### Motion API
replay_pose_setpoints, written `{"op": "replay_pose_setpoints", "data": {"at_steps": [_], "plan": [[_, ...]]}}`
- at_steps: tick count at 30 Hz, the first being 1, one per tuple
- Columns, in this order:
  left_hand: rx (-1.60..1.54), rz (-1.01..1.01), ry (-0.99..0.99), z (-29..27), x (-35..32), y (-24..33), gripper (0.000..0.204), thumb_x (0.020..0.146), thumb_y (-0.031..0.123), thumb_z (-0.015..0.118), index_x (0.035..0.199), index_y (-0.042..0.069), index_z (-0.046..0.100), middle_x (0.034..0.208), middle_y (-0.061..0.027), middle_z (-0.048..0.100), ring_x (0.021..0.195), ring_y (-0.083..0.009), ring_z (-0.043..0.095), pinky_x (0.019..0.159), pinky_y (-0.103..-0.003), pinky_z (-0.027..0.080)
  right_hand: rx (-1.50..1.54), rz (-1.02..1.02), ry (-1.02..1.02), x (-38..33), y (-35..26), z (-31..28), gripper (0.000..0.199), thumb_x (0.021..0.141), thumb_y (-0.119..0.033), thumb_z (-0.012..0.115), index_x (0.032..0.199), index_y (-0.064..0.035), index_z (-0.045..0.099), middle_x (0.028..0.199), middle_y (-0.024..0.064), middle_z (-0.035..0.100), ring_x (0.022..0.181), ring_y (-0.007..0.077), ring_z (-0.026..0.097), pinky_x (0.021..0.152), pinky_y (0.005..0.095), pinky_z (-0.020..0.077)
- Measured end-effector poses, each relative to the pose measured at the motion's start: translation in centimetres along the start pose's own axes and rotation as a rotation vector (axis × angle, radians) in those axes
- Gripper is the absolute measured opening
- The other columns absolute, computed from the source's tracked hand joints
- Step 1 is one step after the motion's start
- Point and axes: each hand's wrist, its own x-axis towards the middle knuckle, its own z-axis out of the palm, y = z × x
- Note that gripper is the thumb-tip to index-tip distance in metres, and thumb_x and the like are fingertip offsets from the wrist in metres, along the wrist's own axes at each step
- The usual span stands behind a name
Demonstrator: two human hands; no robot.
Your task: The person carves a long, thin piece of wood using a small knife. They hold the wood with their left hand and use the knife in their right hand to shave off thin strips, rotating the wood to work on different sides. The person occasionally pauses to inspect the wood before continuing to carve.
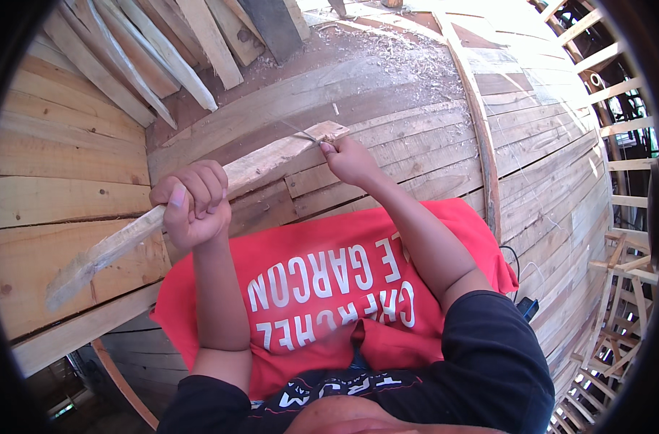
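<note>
My left hand [193,202] is wrapped round a long, rough wooden strip [271,158], thumb uppermost. The strip slants from the lower left up to the right, its left end pale and jagged. At its far right end my right hand [350,160] is closed, thumb and fingers pinched together. From that pinch a thin dark blade-like piece [298,131] sticks out across the strip's upper face. Its handle, if it has one, is hidden in my fingers. A red cloth [329,271] with white lettering lies over my lap under both forearms.
Several rough boards [156,54] lean at the upper left beside a plank wall [69,184]. Wood shavings [405,65] litter the plank floor [416,137]. A long raised batten [478,123] crosses it on the right. Slatted wooden framing [622,282] stands at the far right.
</note>
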Motion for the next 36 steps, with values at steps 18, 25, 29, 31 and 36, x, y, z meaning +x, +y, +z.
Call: {"op": "replay_pose_setpoints", "data": {"at_steps": [18, 25, 29, 31, 36], "plan": [[0.059, -0.029, 0.170, 0.6, -0.4, -0.2, 0.037, 0.090, 0.014, 0.041, 0.056, 0.017, 0.026, 0.045, -0.0002, 0.028, 0.041, -0.0114, 0.022, 0.048, -0.031, 0.032, -0.041, -0.097, -0.026, 0.5, -0.3, -0.9, 0.051, 0.101, -0.041, 0.044, 0.092, 0.0050, 0.066, 0.093, 0.0289, 0.067, 0.096, 0.0459, 0.064, 0.086, 0.0517, 0.0495], [0.076, -0.059, 0.202, 1.3, -0.6, 0.1, 0.037, 0.090, 0.014, 0.040, 0.056, 0.017, 0.026, 0.046, 0.0001, 0.027, 0.041, -0.0112, 0.022, 0.048, -0.031, 0.033, -0.047, -0.016, 0.098, 1.3, 1.0, 0.4, 0.051, 0.101, -0.039, 0.043, 0.090, 0.0040, 0.067, 0.090, 0.0293, 0.067, 0.092, 0.0467, 0.064, 0.084, 0.0531, 0.0490], [0.091, -0.056, 0.196, 1.2, -0.5, 0.1, 0.038, 0.090, 0.015, 0.040, 0.056, 0.018, 0.026, 0.046, 0.0003, 0.027, 0.041, -0.0112, 0.022, 0.048, -0.031, 0.033, -0.070, -0.152, 0.050, 0.3, -0.5, 0.5, 0.053, 0.102, -0.039, 0.039, 0.094, 0.0053, 0.067, 0.094, 0.0307, 0.067, 0.096, 0.0473, 0.064, 0.088, 0.0536, 0.0486], [0.076, -0.070, 0.251, 1.1, -0.4, -0.1, 0.038, 0.090, 0.015, 0.040, 0.056, 0.018, 0.025, 0.045, 0.0005, 0.026, 0.041, -0.0110, 0.022, 0.049, -0.031, 0.032, -0.039, -0.004, 0.141, 1.8, 2.0, 0.9, 0.053, 0.101, -0.039, 0.039, 0.093, 0.0057, 0.067, 0.098, 0.0315, 0.066, 0.098, 0.0475, 0.063, 0.089, 0.0534, 0.0485], [0.102, -0.080, 0.323, 1.0, -0.3, 0.2, 0.039, 0.091, 0.017, 0.041, 0.055, 0.018, 0.025, 0.045, 0.0011, 0.025, 0.041, -0.0108, 0.021, 0.050, -0.031, 0.032, -0.060, -0.139, -0.006, 0.2, -1.0, 0.0, 0.054, 0.102, -0.038, 0.039, 0.091, 0.0081, 0.064, 0.095, 0.0325, 0.066, 0.097, 0.0475, 0.063, 0.088, 0.0539, 0.0483]]}}
